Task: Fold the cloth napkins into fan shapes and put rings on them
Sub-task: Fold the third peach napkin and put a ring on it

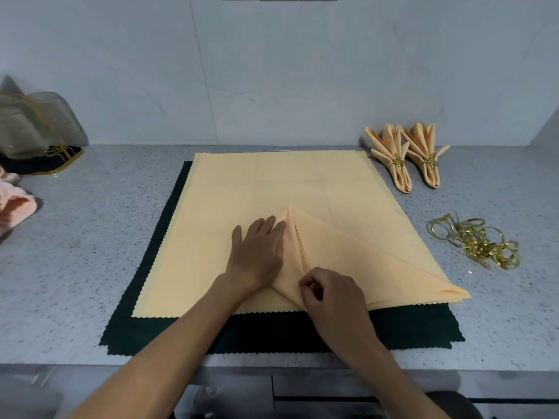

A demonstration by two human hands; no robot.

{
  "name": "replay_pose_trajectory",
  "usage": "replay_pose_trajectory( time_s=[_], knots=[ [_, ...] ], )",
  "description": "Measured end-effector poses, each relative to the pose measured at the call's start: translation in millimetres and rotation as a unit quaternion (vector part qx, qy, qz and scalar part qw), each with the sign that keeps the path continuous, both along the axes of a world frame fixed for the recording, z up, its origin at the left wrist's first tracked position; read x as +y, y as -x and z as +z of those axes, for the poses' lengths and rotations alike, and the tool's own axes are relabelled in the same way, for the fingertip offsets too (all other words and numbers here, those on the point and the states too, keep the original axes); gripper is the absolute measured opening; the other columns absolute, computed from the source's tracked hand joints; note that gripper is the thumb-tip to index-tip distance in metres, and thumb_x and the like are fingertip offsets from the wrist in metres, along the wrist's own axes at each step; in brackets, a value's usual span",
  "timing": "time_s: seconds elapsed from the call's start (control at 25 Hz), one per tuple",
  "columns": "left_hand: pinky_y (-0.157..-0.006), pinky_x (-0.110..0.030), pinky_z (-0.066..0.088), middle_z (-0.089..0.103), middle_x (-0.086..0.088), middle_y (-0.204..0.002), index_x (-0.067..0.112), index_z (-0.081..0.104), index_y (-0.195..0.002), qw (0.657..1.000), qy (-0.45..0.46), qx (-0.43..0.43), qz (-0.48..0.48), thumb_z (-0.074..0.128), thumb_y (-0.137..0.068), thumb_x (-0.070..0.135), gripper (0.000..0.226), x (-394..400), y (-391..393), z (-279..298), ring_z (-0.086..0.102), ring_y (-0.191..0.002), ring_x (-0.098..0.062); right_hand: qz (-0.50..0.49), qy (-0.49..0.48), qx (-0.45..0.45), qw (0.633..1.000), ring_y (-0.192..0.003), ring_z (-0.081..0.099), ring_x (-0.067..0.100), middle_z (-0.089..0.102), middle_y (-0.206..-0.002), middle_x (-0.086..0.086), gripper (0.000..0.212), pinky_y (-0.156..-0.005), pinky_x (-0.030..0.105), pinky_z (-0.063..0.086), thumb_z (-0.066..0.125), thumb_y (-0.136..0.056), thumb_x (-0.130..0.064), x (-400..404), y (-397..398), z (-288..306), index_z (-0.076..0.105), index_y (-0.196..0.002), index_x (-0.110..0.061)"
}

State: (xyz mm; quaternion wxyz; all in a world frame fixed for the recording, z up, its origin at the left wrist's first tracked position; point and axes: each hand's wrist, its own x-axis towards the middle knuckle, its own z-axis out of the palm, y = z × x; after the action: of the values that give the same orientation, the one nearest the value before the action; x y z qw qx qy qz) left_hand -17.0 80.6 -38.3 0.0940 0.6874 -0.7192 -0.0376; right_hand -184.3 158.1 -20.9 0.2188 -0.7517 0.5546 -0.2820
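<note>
Though blurry, sheer pouch [36, 122], perhaps empty.

This is looking like a home kitchen or a catering prep spot. A grey speckled stone countertop [90, 267] is running up to a pale marbled wall panel [272, 71], and dark cabinet drawer fronts [332, 394] are showing under its front edge. Table-setting goods are lying about: two finished peach fan-folded cloth napkins [405, 155] wearing gold rings, a loose heap of thin gold metal rings [475, 241], and a sheer gold-trimmed organza bag [33, 125] resting on a black gold-rimmed tray [60, 164].
</note>
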Motion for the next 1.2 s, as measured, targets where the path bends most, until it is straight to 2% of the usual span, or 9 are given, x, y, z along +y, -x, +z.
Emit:
replay_pose_trajectory(
  time_s=[0.12,0.2,0.32,0.52,0.64,0.72,0.8,1.0,1.2],
  knots=[
    [-0.113,-0.056,0.027,0.041,-0.009,-0.149,0.014,0.056,-0.127,0.995,0.093,-0.021,-0.014,0.04,-0.097,0.019,0.034,19.9,9.6,14.6,0.034,-0.136,-0.03,0.004,-0.045,-0.004,0.999,-0.078,0.059,-0.002,0.067,-0.086,-0.018,0.016,-0.07,0.01,0.043,0.056,-0.095,-0.022,-1.4,1.6,7.2,0.071,-0.093,-0.029],
    [-0.088,-0.041,0.048,0.058,-0.005,-0.115,0.014,0.064,-0.103,0.978,0.17,0.059,-0.107,0.05,-0.089,0.018,0.021,51.5,23.9,18.7,0.05,-0.103,-0.022,-0.014,-0.14,-0.095,0.985,-0.075,0.063,-0.002,0.069,-0.084,-0.015,0.019,-0.068,0.012,0.051,0.055,-0.095,-0.018,-6.9,8.5,20.3,0.071,-0.093,-0.028],
    [-0.079,-0.027,0.047,0.062,0.006,-0.101,0.02,0.064,-0.101,0.964,0.132,0.096,-0.208,0.054,-0.089,0.031,0.019,97.9,44.0,13.3,0.052,-0.088,-0.011,-0.117,-0.276,-0.321,0.899,-0.063,0.063,0.015,0.066,-0.07,0.001,0.021,-0.062,0.032,0.053,0.053,-0.091,-0.003,-24.1,23.2,34.2,0.07,-0.092,-0.017],
    [-0.066,-0.03,0.054,0.068,0.007,-0.094,0.024,0.069,-0.099,0.959,0.136,0.009,-0.25,0.054,-0.088,0.03,0.02,97.8,49.8,10.3,0.06,-0.08,-0.014,-0.102,-0.306,-0.39,0.863,-0.061,0.058,0.018,0.063,-0.07,0.005,0.018,-0.058,0.031,0.047,0.055,-0.091,0.0,-27.2,43.1,38.2,0.07,-0.09,-0.01],
    [-0.061,-0.03,0.053,0.068,0.003,-0.091,0.022,0.07,-0.097,0.954,0.139,-0.06,-0.257,0.066,-0.08,0.023,0.017,97.1,55.1,12.9,0.062,-0.077,-0.018,-0.115,-0.189,-0.284,0.933,-0.065,0.058,0.015,0.068,-0.079,0.002,0.014,-0.06,0.029,0.045,0.06,-0.092,-0.007,-35.3,80.9,41.6,0.071,-0.086,-0.014],
    [-0.062,-0.03,0.05,0.068,0.003,-0.089,0.022,0.071,-0.091,0.955,0.149,-0.08,-0.244,0.069,-0.081,0.02,0.011,96.0,58.1,13.2,0.061,-0.078,-0.019,-0.117,-0.079,-0.039,0.989,-0.077,0.059,0.011,0.067,-0.088,-0.006,0.006,-0.066,0.029,0.043,0.064,-0.091,-0.021,-43.3,115.8,41.1,0.07,-0.09,-0.023],
    [-0.064,-0.03,0.048,0.068,0.003,-0.09,0.021,0.073,-0.085,0.954,0.164,-0.082,-0.236,0.073,-0.079,0.016,0.008,97.3,56.2,12.2,0.06,-0.08,-0.019,-0.09,-0.089,0.13,0.983,-0.082,0.058,0.009,0.064,-0.092,-0.009,0.011,-0.068,0.029,0.042,0.063,-0.09,-0.037,-43.5,142.3,43.7,0.066,-0.094,-0.027],
    [-0.071,-0.033,0.052,0.07,0.004,-0.096,0.017,0.075,-0.083,0.954,0.208,-0.009,-0.217,0.067,-0.078,0.013,0.01,113.3,15.0,5.2,0.061,-0.089,-0.021,0.013,-0.203,0.123,0.971,-0.067,0.058,0.013,0.063,-0.079,-0.006,0.021,-0.059,0.027,0.043,0.063,-0.089,-0.05,-22.8,148.7,44.1,0.056,-0.088,-0.03],
    [-0.061,-0.035,0.057,0.069,0.006,-0.106,0.016,0.075,-0.089,0.962,0.195,0.068,-0.176,0.06,-0.089,0.025,0.017,125.5,-5.3,-3.0,0.062,-0.099,-0.017,0.084,-0.349,-0.024,0.933,-0.046,0.05,0.019,0.057,-0.062,0.005,0.021,-0.046,0.033,0.041,0.053,-0.1,-0.019,-15.0,139.3,52.6,0.06,-0.11,-0.036]
  ],
)
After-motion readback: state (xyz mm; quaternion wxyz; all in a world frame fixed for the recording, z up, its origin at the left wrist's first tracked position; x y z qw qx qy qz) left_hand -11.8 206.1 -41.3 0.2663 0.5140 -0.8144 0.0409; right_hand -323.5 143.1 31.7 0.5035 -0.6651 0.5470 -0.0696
